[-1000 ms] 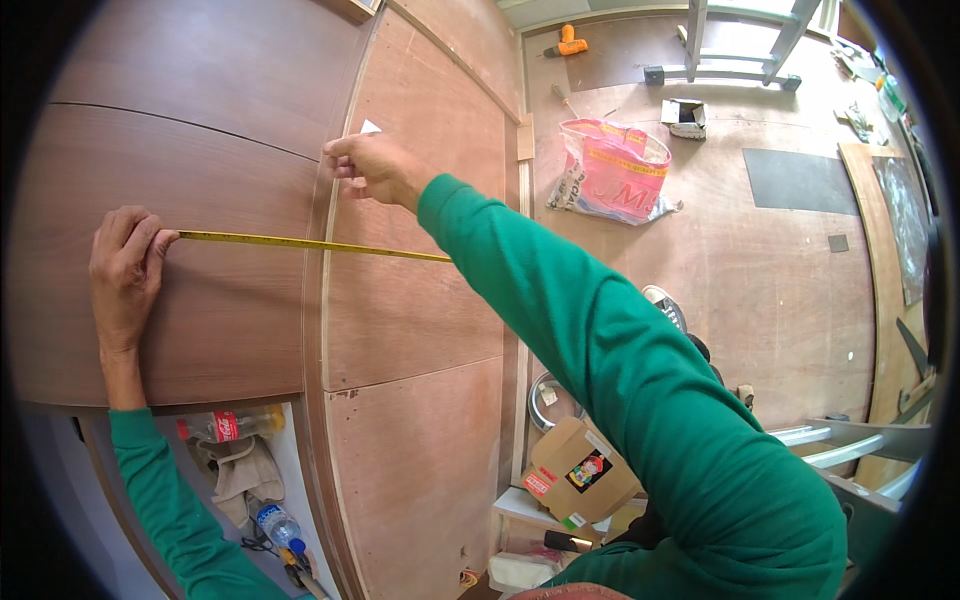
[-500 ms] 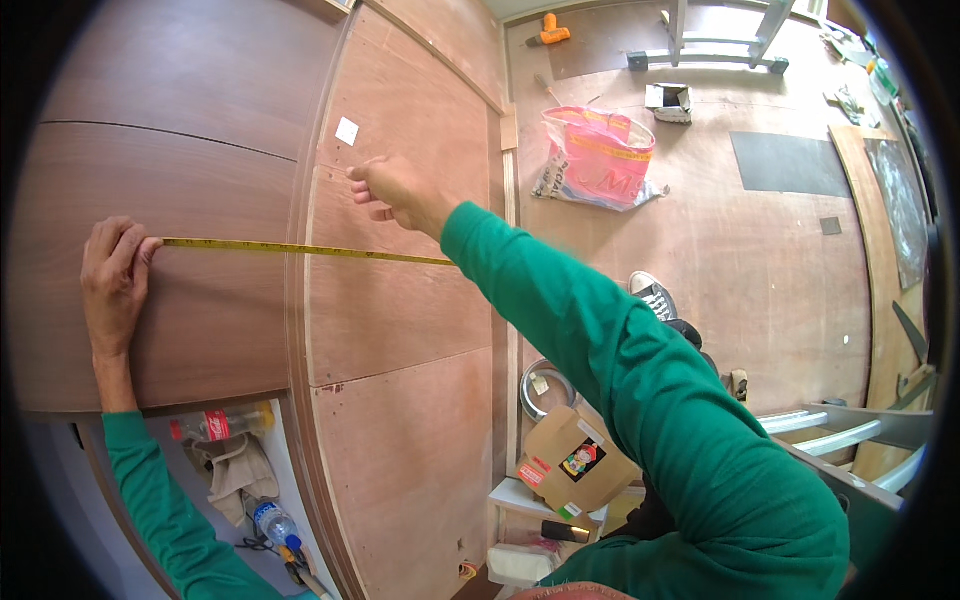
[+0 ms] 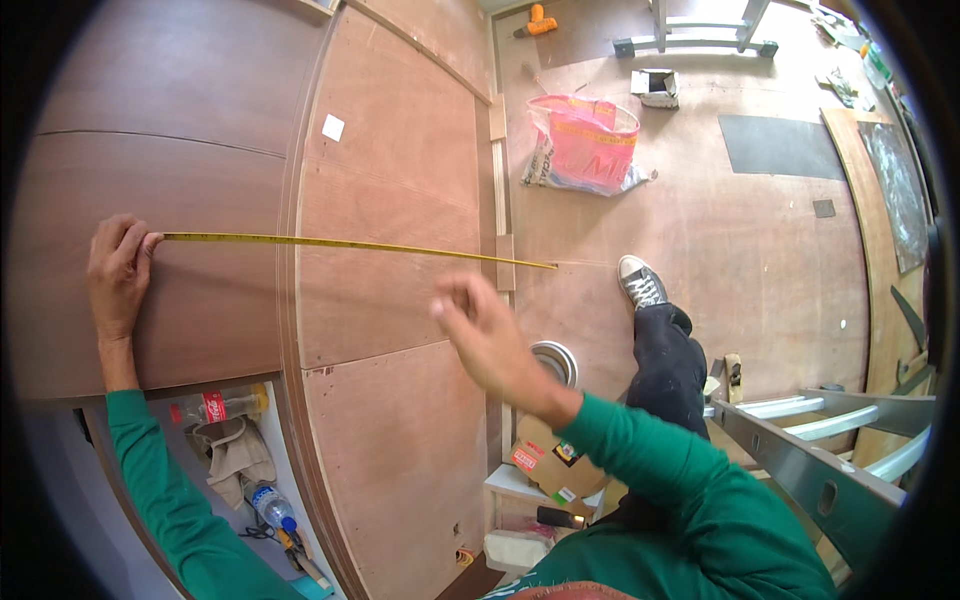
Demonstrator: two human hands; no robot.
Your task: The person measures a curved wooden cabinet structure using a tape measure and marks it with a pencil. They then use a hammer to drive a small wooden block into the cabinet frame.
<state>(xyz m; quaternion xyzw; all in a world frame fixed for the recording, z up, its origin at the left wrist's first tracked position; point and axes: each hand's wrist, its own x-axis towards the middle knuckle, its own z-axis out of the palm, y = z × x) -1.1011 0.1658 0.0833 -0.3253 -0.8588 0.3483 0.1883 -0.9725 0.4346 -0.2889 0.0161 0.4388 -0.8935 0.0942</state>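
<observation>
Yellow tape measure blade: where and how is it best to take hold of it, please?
Probably pinch the yellow tape measure blade near its right end, coming from the right: it is a thin strip, this end is uncovered, and the left grip pinches it at the left.

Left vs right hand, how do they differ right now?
Grip: the left hand pinches the yellow tape measure blade; the right hand shows nothing in it, fingers loosely curled.
Place: the left hand is over the dark brown panel, the right hand partly in front of the lighter plywood panel.
Clarity: the left hand looks sharp, the right hand blurred.
Shared: both bare, in green sleeves.
</observation>
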